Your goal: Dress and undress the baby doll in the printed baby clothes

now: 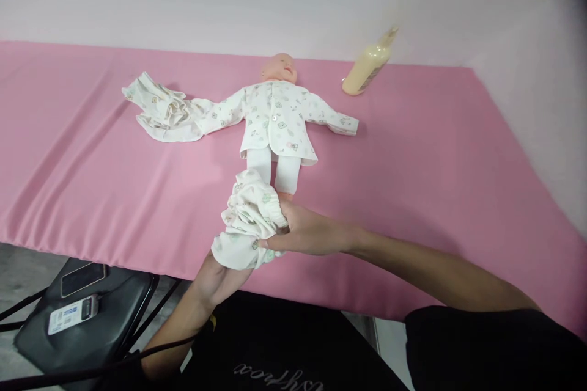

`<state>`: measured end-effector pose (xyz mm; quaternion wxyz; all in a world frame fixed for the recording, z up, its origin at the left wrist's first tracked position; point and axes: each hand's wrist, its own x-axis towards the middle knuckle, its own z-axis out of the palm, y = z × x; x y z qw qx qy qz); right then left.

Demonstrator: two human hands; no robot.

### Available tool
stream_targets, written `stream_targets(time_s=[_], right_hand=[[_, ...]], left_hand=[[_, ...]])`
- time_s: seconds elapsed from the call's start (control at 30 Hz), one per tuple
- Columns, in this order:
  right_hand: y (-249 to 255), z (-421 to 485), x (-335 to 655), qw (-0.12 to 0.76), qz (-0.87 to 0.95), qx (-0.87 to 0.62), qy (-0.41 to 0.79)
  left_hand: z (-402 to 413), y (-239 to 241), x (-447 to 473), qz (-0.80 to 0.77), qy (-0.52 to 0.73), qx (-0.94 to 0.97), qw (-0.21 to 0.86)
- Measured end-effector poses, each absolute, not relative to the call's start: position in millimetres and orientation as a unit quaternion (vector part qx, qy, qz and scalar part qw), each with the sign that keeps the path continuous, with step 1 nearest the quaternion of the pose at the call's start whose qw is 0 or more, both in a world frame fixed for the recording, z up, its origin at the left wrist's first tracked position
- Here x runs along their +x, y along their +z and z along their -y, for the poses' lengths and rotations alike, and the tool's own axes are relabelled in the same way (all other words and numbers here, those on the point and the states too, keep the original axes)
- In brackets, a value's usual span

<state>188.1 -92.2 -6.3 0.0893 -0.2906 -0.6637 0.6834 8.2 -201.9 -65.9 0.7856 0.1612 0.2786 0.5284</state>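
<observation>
A baby doll lies face up on the pink-covered table, dressed in a white printed jacket and white leg coverings. White printed baby pants are bunched at the doll's feet, covering the lower part of one leg. My right hand grips the pants near their gathered waistband, thumb over the cloth, close to the doll's other foot. From below, my left hand reaches into the pants; its fingers are hidden by the fabric.
Crumpled white printed cloth lies by the doll's sleeve at left. A cream pump bottle stands at the back right. Below the table edge, a black chair bears a phone and a small white device. A black cable crosses near my left forearm.
</observation>
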Motion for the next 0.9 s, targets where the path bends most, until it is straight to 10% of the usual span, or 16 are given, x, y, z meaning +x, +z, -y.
stream_targets(time_s=[0.63,0.9], right_hand=[[-3.3,89.7,197.7,0.022,0.667,-0.307,0.679],[32.0,95.8,213.7,-0.027,0.843,-0.331,0.423]], left_hand=[[212.0,-90.4,-1.4,-0.34,0.457,0.334,0.75],[190.9,-70.9,39.3,-0.421,0.569,0.224,0.67]])
